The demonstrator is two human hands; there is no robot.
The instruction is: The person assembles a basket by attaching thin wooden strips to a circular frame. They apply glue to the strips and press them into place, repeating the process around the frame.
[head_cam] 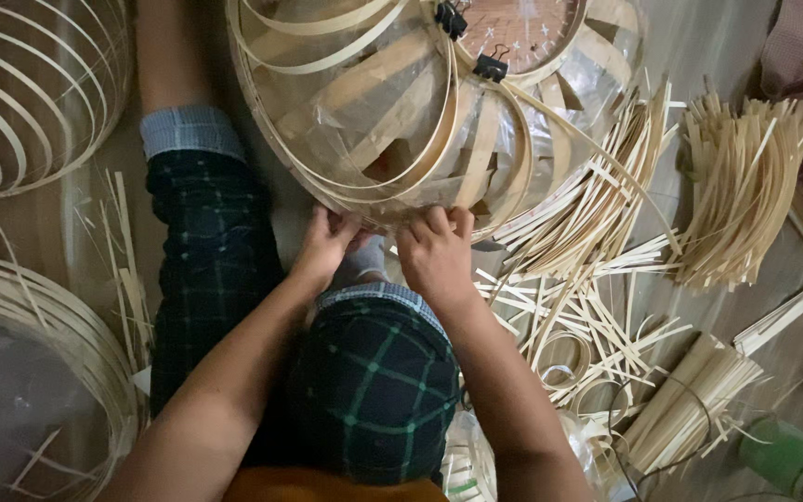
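Both hands at the lower rim of a bamboo-strip frame.

The left hand and right hand sit side by side, fingers curled tight onto the bottom edge of the round bamboo frame, which is wrapped in clear film and rests just beyond the knees. What exactly they pinch is hidden, perhaps a strip end. Two black binder clips grip the frame's top ring. Loose bamboo strips litter the floor to the right, beside a bundle of strips.
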